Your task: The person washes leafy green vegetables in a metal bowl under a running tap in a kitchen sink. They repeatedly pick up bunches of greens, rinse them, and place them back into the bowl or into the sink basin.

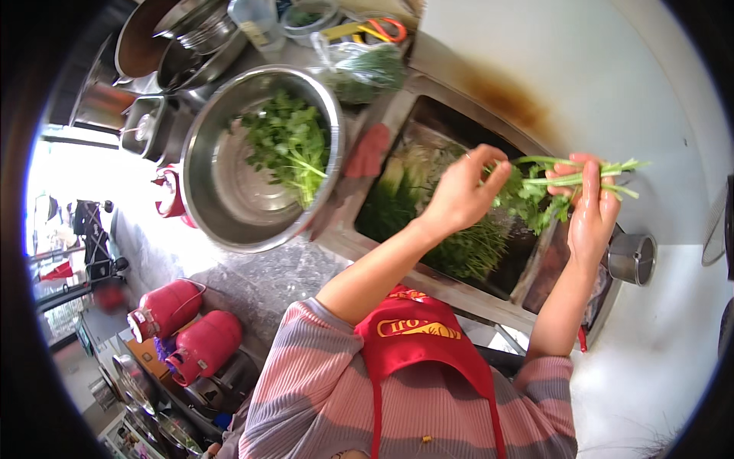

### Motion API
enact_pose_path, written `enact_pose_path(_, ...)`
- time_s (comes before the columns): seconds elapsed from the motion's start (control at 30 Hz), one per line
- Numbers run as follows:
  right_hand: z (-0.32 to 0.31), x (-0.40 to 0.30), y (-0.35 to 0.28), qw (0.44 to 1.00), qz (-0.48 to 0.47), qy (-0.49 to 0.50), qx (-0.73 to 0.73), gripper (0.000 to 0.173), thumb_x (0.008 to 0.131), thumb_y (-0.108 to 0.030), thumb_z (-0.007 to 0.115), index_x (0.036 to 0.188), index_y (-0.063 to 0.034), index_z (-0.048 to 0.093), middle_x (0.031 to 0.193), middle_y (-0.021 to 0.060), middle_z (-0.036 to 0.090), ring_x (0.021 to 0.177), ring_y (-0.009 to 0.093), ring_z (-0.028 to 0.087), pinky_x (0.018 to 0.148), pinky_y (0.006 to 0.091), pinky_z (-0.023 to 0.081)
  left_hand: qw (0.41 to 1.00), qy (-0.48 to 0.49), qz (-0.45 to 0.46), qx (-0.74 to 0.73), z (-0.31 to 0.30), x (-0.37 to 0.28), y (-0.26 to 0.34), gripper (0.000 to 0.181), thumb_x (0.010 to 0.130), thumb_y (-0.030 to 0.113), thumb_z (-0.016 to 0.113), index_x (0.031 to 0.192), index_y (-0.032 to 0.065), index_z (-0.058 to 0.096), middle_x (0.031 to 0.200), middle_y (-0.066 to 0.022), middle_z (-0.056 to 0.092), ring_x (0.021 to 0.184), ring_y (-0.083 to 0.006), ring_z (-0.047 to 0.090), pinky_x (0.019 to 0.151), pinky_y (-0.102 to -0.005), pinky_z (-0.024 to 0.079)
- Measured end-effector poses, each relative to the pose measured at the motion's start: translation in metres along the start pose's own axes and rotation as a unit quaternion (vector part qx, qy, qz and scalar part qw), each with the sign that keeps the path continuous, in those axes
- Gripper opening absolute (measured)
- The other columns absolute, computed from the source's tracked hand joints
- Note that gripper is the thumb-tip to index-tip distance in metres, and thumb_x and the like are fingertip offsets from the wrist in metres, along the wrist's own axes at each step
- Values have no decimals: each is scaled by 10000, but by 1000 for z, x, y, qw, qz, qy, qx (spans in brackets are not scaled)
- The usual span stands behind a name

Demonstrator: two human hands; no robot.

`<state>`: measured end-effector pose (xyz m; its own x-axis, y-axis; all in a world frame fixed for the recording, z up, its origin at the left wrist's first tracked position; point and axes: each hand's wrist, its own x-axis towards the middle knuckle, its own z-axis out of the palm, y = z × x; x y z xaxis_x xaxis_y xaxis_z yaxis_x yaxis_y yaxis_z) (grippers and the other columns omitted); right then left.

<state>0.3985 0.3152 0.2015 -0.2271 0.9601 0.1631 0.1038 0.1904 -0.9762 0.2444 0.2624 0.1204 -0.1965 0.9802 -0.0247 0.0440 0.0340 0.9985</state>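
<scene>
My right hand grips a small bunch of leafy green herb, which looks like cilantro or Chinese celery. Its pale stems poke out past the fingers to the right, and its leaves point left. Close to the leafy end is my left hand, fingers curled; whether they pinch a leaf is hidden. Both hands are above a metal sink, and the right one looks wet. In the sink lie long thin greens and a feathery bunch with pale ends.
Left of the sink, a large steel basin contains leafy greens. A pink cloth or glove lies between them. Behind are bagged greens and orange-handled scissors. A steel pot stands right. Red gas cylinders occupy the floor.
</scene>
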Motion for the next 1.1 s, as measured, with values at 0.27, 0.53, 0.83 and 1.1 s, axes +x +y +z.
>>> enact_pose_path(0.27, 249, 13, -49, 936, -250, -243, 53, 238, 951, -202, 449, 1004, 5, 555, 863, 103, 635, 778, 165, 643, 644, 266, 535, 980, 199, -2, -25, -258, -59, 59, 301, 914, 290, 474, 1066, 57, 587, 991, -21, 598, 882, -120, 553, 784, -278, 421)
enact_pose_path(0.53, 324, -35, 101, 710, -335, -475, -397, 524, 781, -55, 546, 1278, -191, 452, 1400, 86, 329, 1292, 302, 304, 1030, 528, 255, 894, 191, -139, 380, -342, -89, -61, 269, 868, 250, 543, 970, 13, 620, 789, -88, 627, 757, -135, 580, 698, -265, 433)
enact_pose_path(0.83, 143, -49, 165, 977, -124, -119, -128, 171, 772, -16, 562, 932, -57, 605, 990, 125, 582, 954, 309, 533, 836, 383, 437, 951, 31, 3, 309, -129, -10, -14, 96, 814, 91, 599, 886, 30, 621, 752, -96, 616, 647, -184, 598, 594, -285, 467)
enact_pose_path(1.1, -112, -133, 353, 911, 290, 33, -292, 140, 861, -127, 523, 900, -36, 621, 917, 161, 642, 869, 304, 625, 728, 376, 494, 941, -162, -147, 258, 33, 14, -253, 235, 836, 227, 609, 948, 20, 620, 705, -89, 617, 672, -205, 613, 641, -304, 487)
